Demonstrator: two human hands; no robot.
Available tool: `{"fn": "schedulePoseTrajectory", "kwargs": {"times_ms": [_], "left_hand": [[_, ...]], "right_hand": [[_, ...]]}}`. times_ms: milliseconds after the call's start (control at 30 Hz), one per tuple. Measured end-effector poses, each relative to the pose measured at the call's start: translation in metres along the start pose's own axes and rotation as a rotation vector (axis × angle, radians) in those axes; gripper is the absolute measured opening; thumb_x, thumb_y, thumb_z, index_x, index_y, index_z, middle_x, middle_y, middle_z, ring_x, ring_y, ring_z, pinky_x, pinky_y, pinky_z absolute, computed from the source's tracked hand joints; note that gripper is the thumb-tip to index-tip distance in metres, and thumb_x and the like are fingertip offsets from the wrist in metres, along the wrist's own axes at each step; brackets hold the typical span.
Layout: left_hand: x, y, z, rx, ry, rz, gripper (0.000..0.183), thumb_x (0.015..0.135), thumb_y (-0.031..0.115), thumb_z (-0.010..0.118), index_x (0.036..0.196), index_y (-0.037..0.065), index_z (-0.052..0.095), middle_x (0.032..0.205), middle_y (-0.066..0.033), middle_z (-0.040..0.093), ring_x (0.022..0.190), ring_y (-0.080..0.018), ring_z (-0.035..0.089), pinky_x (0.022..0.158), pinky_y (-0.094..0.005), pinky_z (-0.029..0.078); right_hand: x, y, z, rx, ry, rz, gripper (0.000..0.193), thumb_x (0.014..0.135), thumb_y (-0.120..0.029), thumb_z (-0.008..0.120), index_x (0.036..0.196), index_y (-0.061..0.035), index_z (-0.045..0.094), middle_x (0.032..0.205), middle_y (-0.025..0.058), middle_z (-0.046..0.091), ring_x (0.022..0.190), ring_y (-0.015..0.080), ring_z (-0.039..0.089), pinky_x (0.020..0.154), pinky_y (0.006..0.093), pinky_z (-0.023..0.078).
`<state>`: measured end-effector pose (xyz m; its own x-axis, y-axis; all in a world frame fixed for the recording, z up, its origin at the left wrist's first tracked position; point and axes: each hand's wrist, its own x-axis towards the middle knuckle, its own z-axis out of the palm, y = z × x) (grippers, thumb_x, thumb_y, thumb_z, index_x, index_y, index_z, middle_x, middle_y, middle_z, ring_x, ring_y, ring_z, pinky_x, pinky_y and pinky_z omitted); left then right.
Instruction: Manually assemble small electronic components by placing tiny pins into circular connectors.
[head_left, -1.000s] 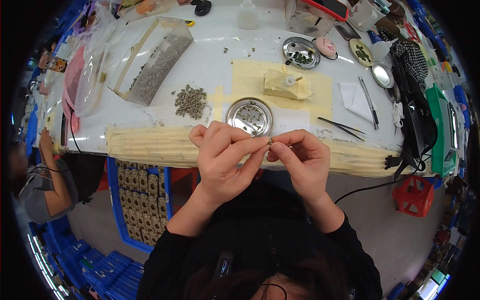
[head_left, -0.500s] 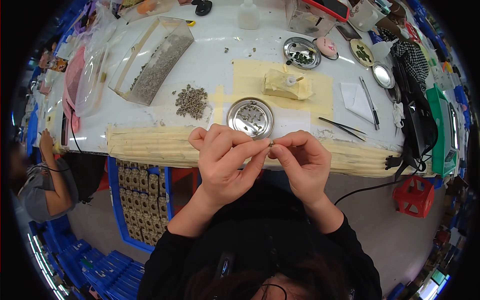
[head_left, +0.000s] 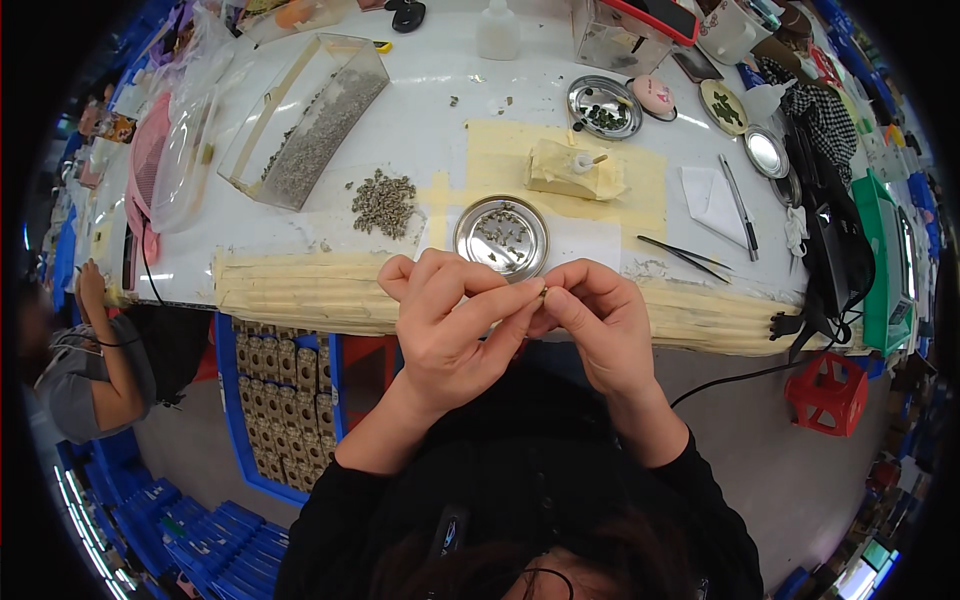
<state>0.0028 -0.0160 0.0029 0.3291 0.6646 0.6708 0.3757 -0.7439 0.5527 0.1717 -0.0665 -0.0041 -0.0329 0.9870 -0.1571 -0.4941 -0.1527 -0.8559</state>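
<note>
Over the padded front edge of the table, my left hand [head_left: 455,325] and my right hand [head_left: 595,318] meet fingertip to fingertip. Both pinch a tiny brass-toned part [head_left: 543,292], mostly hidden by the fingers; its exact kind is too small to tell. Just beyond the fingers sits a round metal dish [head_left: 462,240] with several small parts lying in it. A heap of small grey-brown metal parts [head_left: 383,203] lies to the left of the dish. Behind it stands a taped block [head_left: 560,168] with a small nozzle-like tip on top.
A clear tilted box [head_left: 335,120] holds many small grey parts at the left. Black tweezers [head_left: 685,257], a pen-like tool [head_left: 738,205] and a folded white cloth [head_left: 712,200] lie right. Farther back are a dish of dark green pieces [head_left: 630,118] and a white bottle [head_left: 497,32].
My right hand has shifted slightly left and closed in tighter on the tiny part. My left hand stays nearly in place.
</note>
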Motion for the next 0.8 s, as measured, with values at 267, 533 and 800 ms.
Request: {"fn": "schedulePoseTrajectory", "kwargs": {"times_ms": [267,533,800], "left_hand": [[-0.001,0.000,0.000,0.035,0.002,0.002,0.034,0.065,0.006,0.082,0.097,0.018,0.077,0.081,0.0074,0.060,0.076,-0.0136,0.053,0.078,-0.0354,0.025],[-0.001,0.001,0.000,0.050,0.009,0.012,0.034,0.065,0.006,0.082,0.097,0.018,0.077,0.080,0.0076,0.060,0.075,-0.0130,0.053,0.078,-0.0352,0.024],[-0.001,0.000,0.001,0.071,0.014,0.023,0.034,0.065,0.006,0.083,0.097,0.017,0.077,0.078,0.0078,0.059,0.074,-0.0125,0.052,0.077,-0.0351,0.024]], "right_hand": [[-0.002,0.006,0.005,-0.194,0.078,-0.248,0.013,0.094,-0.004,0.069,0.103,0.0037,0.066,0.089,0.0059,0.070,0.082,0.0088,0.067,0.069,0.0204,0.053],[-0.003,0.006,0.007,-0.488,0.151,-0.386,0.009,0.090,-0.003,0.071,0.098,0.0021,0.072,0.083,0.0067,0.070,0.072,0.0099,0.066,0.064,0.0226,0.052],[-0.001,0.011,0.007,-0.566,0.183,-0.486,0.009,0.090,-0.004,0.071,0.096,0.0016,0.073,0.081,0.0077,0.070,0.067,0.0113,0.065,0.063,0.0237,0.051]]}}
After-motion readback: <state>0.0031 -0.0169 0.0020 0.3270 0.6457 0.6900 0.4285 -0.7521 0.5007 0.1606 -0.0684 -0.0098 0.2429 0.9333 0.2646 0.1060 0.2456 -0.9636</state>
